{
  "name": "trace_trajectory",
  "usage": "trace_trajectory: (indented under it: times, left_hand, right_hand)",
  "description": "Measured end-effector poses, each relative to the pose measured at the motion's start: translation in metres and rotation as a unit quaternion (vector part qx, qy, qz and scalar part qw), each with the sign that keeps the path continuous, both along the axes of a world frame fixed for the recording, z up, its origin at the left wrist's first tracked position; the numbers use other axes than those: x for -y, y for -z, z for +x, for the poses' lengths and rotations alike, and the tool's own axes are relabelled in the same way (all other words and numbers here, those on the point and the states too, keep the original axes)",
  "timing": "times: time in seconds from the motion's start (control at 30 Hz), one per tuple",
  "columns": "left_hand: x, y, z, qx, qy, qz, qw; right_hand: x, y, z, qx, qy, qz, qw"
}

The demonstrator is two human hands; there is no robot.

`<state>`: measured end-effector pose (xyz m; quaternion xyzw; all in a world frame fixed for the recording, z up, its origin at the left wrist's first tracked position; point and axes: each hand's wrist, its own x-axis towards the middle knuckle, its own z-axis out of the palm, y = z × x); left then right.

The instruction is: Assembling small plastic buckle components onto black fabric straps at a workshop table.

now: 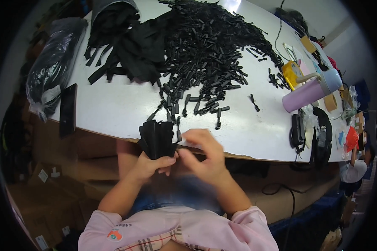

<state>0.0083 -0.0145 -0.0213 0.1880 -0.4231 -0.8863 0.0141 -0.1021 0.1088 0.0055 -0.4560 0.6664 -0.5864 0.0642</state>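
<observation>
My left hand [157, 162] is closed around a bundle of black fabric strips [156, 140], whose ends fan out upward at the table's near edge. Just to the right, my right hand [206, 157] has thumb and forefinger apart and is slightly blurred. No object shows between those fingers. By the forefinger's tip lies a small black piece like a zipper pull [179, 133], close against the bundle. A large heap of similar small black pieces [205, 50] spreads over the white table [247, 127], with several scattered toward me.
More black strips [140, 52] spill from a grey container [113, 6] at the far left. A plastic-wrapped black bundle [56, 62] and a dark phone [68, 111] lie along the left edge. On the right are a lilac bottle [303, 98], yellow tape roll [292, 73] and black case [297, 130].
</observation>
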Motion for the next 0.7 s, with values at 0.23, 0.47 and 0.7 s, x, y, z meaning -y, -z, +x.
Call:
trace_trajectory:
  times: [0.23, 0.47, 0.7]
  left_hand:
    - [-0.002, -0.005, -0.001, 0.032, -0.010, 0.032, 0.999]
    - [-0.004, 0.002, 0.000, -0.014, 0.010, -0.044, 0.999]
    - [-0.002, 0.001, 0.003, -0.046, 0.090, 0.118, 0.988]
  right_hand:
    - [-0.018, 0.017, -0.048, -0.284, 0.197, 0.215, 0.913]
    - [-0.009, 0.001, -0.014, -0.164, 0.135, 0.095, 0.973]
    - [-0.016, -0.005, -0.008, 0.054, -0.179, -0.005, 0.982]
